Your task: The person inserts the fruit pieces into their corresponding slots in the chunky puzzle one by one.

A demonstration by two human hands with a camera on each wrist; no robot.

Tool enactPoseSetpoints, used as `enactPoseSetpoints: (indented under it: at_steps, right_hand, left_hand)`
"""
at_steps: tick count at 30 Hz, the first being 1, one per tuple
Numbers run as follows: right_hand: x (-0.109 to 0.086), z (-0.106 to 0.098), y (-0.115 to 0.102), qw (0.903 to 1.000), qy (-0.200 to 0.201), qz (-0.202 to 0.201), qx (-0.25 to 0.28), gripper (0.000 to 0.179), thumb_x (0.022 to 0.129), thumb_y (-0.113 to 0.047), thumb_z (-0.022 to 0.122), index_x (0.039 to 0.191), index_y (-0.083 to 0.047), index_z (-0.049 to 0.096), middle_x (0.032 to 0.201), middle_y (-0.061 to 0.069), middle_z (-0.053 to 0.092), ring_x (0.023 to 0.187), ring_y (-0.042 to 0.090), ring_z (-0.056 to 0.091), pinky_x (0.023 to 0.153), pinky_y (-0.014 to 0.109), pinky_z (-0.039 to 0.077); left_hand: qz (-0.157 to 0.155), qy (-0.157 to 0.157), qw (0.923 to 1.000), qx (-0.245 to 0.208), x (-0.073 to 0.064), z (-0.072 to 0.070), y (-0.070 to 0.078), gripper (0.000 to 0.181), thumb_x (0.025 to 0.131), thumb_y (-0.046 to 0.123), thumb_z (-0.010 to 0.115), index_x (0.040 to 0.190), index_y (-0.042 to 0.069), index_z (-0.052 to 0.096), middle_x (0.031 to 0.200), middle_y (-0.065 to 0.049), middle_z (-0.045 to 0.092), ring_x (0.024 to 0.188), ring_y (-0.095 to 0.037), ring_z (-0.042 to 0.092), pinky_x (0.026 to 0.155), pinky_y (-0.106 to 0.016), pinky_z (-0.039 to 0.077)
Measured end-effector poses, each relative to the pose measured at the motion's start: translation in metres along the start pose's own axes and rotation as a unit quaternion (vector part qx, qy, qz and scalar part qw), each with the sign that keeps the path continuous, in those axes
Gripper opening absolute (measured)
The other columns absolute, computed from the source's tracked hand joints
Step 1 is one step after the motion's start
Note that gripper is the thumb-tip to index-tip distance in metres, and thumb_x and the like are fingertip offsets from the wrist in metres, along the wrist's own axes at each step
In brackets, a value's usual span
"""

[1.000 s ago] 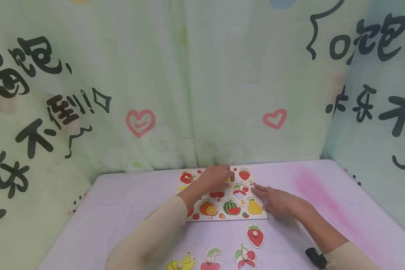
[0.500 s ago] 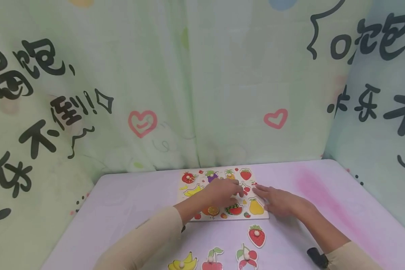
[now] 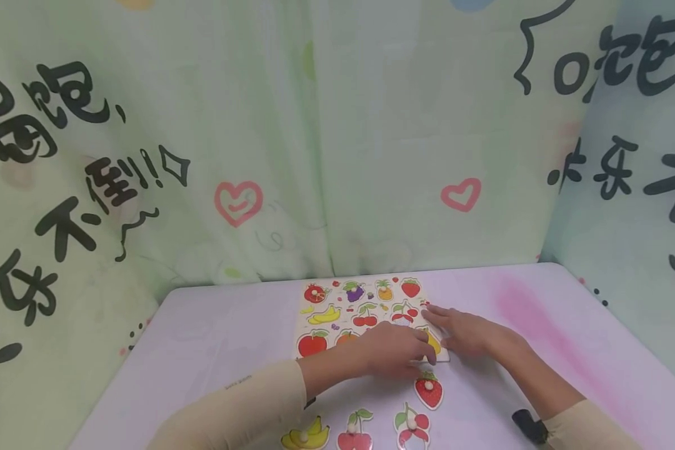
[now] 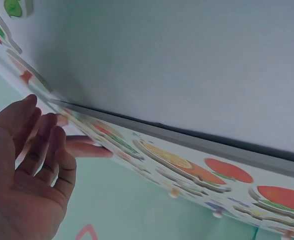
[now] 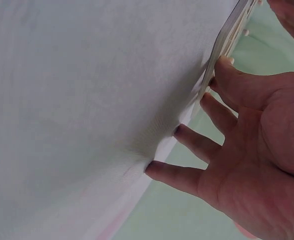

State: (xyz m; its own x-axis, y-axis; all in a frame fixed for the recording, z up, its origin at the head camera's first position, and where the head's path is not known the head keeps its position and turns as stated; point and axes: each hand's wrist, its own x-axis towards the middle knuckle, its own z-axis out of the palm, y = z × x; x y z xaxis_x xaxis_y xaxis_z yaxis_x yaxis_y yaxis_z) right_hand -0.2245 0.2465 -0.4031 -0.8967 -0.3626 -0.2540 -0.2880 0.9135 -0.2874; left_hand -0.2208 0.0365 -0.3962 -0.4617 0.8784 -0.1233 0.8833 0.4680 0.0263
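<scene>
A white fruit puzzle board (image 3: 445, 358) lies at the back of the table, with printed fruit in rows and some knobbed pieces. My left hand (image 3: 398, 351) hovers over its front right part, covering some pictures; its fingertips hang close to a loose strawberry piece (image 3: 429, 392). In the left wrist view, the fingers (image 4: 46, 159) curve loosely with nothing between them. Beside the board's right edge rests my right hand (image 3: 472, 333), thumb and index at the edge; its other straight fingers (image 5: 179, 177) touch the tablecloth in the right wrist view.
Near the front lie a banana piece (image 3: 306, 435), a cherry piece (image 3: 355, 432) and another red fruit piece (image 3: 413, 428) with leaves. A black device (image 3: 530, 428) sits at my right wrist. A printed curtain (image 3: 382, 156) hangs right behind the table (image 3: 219, 331).
My left hand has moved from the back of the board toward its front right corner, uncovering the back rows and ending near the strawberry piece. The right hand stays at the board's edge.
</scene>
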Motion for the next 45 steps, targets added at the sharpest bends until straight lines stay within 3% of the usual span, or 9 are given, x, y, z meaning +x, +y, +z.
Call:
enactPoseSetpoints:
  at_steps: [3,8,16,36,45]
  right_hand:
    - [0.000,0.000,0.001,1.0000,0.002,-0.002,0.003,0.069,0.095,-0.016,0.073,0.158,-0.011,0.045,0.164,0.021,0.039,0.146,0.052,0.039,0.110,0.066,0.043]
    - [0.000,0.001,0.002,0.9999,-0.005,0.000,0.010,0.068,0.095,-0.015,0.072,0.158,-0.011,0.045,0.164,0.020,0.038,0.147,0.052,0.038,0.110,0.067,0.041]
    - [0.001,0.002,0.003,1.0000,-0.003,-0.002,0.005,0.068,0.095,-0.015,0.072,0.158,-0.010,0.045,0.165,0.019,0.038,0.147,0.051,0.039,0.111,0.066,0.041]
    - [0.002,0.002,0.004,1.0000,-0.002,-0.009,0.004,0.068,0.096,-0.015,0.071,0.158,-0.011,0.045,0.165,0.019,0.038,0.147,0.051,0.038,0.112,0.067,0.039]
    - [0.001,0.000,0.002,1.0000,-0.003,-0.002,0.002,0.068,0.095,-0.016,0.072,0.158,-0.010,0.045,0.165,0.020,0.038,0.147,0.051,0.038,0.111,0.067,0.041]
  left_hand:
    - [0.004,-0.011,0.9999,-0.001,-0.001,0.000,0.006,0.028,0.099,0.033,0.072,0.127,0.035,0.072,0.116,0.020,0.069,0.104,0.006,0.063,0.079,-0.013,0.046]
    - [0.022,-0.027,0.9994,-0.003,-0.002,0.004,0.015,0.024,0.101,0.033,0.070,0.124,0.036,0.074,0.103,0.020,0.066,0.090,0.007,0.057,0.072,-0.012,0.042]
    - [0.034,-0.033,0.9989,-0.002,-0.001,0.007,0.021,0.019,0.101,0.032,0.070,0.118,0.036,0.076,0.096,0.021,0.063,0.085,0.008,0.053,0.069,-0.011,0.041]
    - [0.034,-0.022,0.9991,0.017,0.000,0.007,0.023,0.019,0.101,0.026,0.070,0.116,0.035,0.077,0.096,0.020,0.068,0.083,0.007,0.055,0.067,-0.008,0.041]
    - [0.039,-0.019,0.9990,-0.005,-0.003,0.003,0.021,0.018,0.100,0.026,0.071,0.116,0.033,0.078,0.094,0.019,0.066,0.083,0.007,0.054,0.068,-0.008,0.040]
